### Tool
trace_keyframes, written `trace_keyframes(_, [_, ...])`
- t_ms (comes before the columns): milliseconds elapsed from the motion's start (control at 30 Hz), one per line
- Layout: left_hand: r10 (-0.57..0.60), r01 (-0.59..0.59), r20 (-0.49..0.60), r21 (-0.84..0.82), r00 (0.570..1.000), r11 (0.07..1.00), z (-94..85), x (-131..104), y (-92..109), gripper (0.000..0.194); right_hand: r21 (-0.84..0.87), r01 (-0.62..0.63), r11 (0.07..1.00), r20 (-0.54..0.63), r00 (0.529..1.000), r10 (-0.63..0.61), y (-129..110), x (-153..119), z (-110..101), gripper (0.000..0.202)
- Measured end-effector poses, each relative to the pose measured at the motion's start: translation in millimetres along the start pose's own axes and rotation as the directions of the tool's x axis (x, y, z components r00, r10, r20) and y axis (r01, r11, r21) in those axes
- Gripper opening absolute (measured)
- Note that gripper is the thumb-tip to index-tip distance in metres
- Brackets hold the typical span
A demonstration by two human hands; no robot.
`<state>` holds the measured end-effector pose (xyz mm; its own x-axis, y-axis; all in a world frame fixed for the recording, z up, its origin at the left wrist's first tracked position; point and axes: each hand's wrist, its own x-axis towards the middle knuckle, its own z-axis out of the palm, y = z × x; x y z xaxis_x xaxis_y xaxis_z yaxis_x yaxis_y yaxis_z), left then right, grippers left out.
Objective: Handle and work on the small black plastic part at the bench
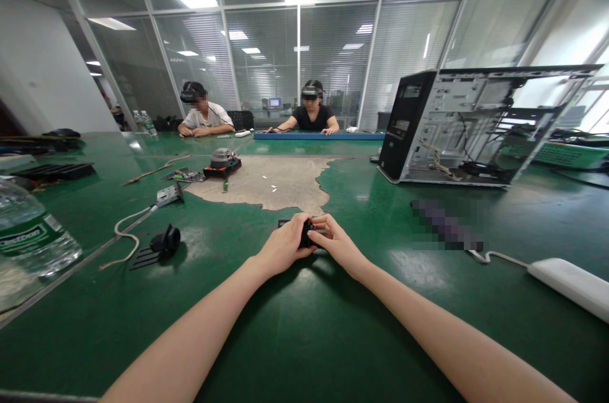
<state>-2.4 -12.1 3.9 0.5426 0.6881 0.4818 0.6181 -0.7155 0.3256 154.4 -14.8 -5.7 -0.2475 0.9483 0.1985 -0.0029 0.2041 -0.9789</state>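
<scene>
Both hands meet over the green tabletop, straight ahead of me, around a small black plastic part (306,235). My left hand (284,243) is wrapped about it from the left, fingers closed. My right hand (337,244) grips it from the right, with thumb and fingertips pressed on its side. Most of the part lies behind my fingers, so its exact kind cannot be made out. A dark end (284,223) pokes out beyond my left hand. To the left lies another black plastic piece (166,239) with a round body and slotted prongs.
An opened computer case (413,127) stands at the right, near a white power strip (571,285). On the left are a large water bottle (35,228), a metal-boxed cable (169,195) and a motor-like unit (222,162). Two people (311,116) sit across the table (304,339).
</scene>
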Motion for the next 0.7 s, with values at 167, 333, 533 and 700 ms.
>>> trace_keyframes(167, [-0.007,0.007,-0.002,0.002,1.0,1.0,0.9,-0.3,-1.2,0.055,-0.041,-0.038,0.998,-0.005,0.999,0.038,-4.4,-0.5,0.2,0.03])
trace_keyframes(333, [0.009,-0.009,-0.001,0.005,1.0,1.0,0.6,-0.2,-1.0,0.053,0.038,-0.013,0.999,0.041,0.999,0.012,-4.0,-1.4,-0.6,0.027])
trace_keyframes(533, [-0.003,0.003,0.009,0.015,1.0,1.0,0.6,0.9,-0.1,0.056,0.021,-0.032,0.999,-0.02,0.999,0.032,-1.7,0.2,-1.7,0.028])
trace_keyframes(700, [-0.006,0.005,0.009,0.016,1.0,1.0,0.1,1.2,0.6,0.057,0.014,-0.042,0.999,0.007,0.999,0.042,-6.9,-0.4,-1.4,0.029])
